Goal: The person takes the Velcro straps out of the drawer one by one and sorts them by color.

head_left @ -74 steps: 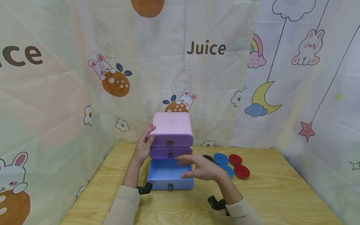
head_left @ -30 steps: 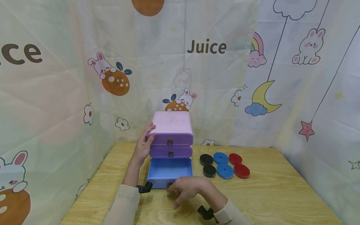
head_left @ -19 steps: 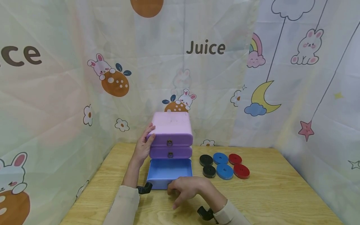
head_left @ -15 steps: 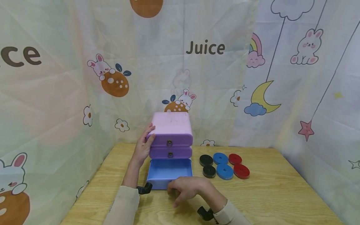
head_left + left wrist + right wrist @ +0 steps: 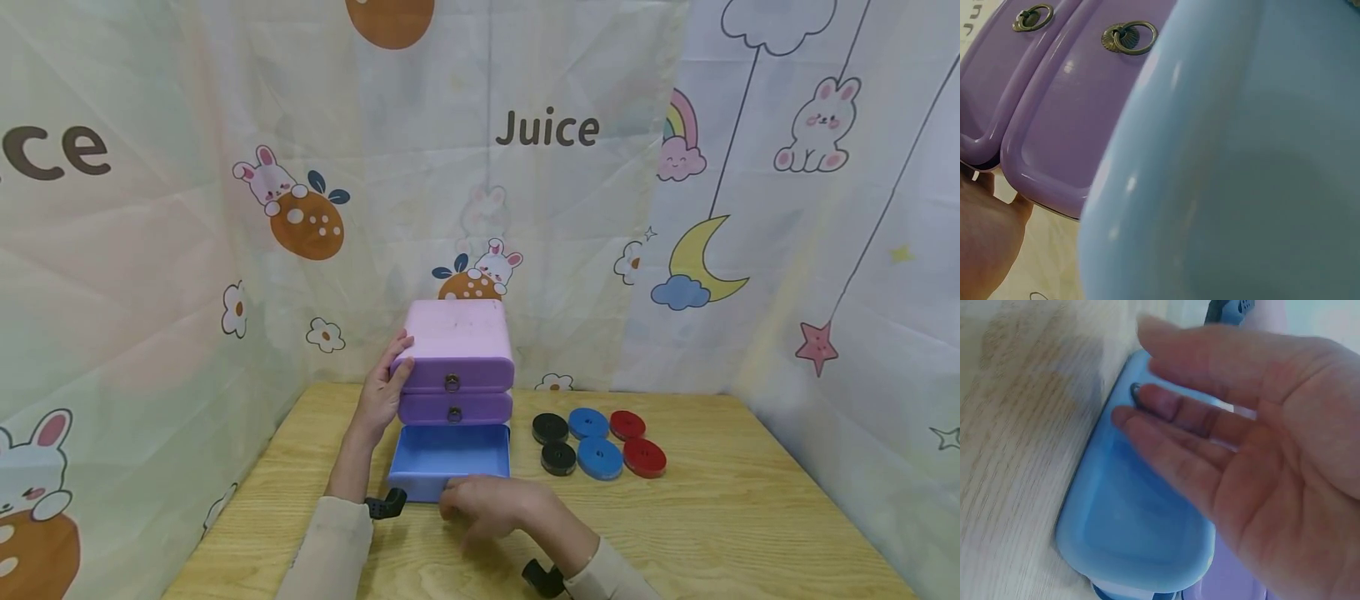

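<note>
A toy drawer cabinet point(image 5: 459, 329) with a pink top stands on the table, its two purple drawers closed. Below them, a blue drawer point(image 5: 450, 454) is pulled out with nothing inside. My left hand point(image 5: 378, 404) holds the cabinet's upper left corner, thumb at the front edge and fingers over the side. At the blue drawer's front, my right hand point(image 5: 491, 504) is blurred in the head view. In the right wrist view its fairly straight fingertips meet the drawer front right beside the small ring pull point(image 5: 1135, 394), with the thumb held apart. Ring pulls point(image 5: 1129, 37) also show on the purple drawers.
Right of the cabinet lie flat round discs, two black point(image 5: 558, 457), two blue point(image 5: 600, 457) and two red point(image 5: 645, 457). The wooden table point(image 5: 712, 533) meets printed curtains point(image 5: 570, 250) at the back and sides.
My right hand has come down from above the blue drawer to its front. The blue drawer has shifted slightly back and left. My left hand has stayed on the cabinet.
</note>
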Action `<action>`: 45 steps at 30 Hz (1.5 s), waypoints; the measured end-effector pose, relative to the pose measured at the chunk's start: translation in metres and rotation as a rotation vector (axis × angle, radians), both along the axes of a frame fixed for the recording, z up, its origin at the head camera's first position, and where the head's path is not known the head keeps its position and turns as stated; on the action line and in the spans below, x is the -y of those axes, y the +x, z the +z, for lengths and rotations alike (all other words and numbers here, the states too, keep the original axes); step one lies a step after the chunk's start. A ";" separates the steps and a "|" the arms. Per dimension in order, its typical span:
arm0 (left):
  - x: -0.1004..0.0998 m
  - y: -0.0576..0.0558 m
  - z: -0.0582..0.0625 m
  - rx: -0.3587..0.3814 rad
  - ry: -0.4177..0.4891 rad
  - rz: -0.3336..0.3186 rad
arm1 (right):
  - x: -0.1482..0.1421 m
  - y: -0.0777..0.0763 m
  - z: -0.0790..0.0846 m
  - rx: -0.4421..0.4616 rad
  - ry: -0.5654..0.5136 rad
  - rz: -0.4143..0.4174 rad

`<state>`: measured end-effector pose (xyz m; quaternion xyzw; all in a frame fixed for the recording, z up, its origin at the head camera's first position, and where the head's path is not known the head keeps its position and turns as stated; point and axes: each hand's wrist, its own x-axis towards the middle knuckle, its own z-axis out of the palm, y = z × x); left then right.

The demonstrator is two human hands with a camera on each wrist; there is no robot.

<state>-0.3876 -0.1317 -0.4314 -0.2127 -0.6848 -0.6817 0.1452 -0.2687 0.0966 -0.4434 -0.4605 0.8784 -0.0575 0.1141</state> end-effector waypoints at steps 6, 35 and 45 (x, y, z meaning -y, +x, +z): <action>0.000 -0.001 -0.001 -0.007 0.005 0.003 | 0.002 -0.002 -0.003 -0.109 -0.121 -0.021; 0.000 0.000 0.001 0.002 0.011 -0.010 | 0.008 -0.009 -0.025 -0.498 0.078 -0.193; 0.000 -0.001 -0.001 -0.008 -0.008 0.001 | 0.013 -0.015 -0.033 -0.603 0.052 -0.179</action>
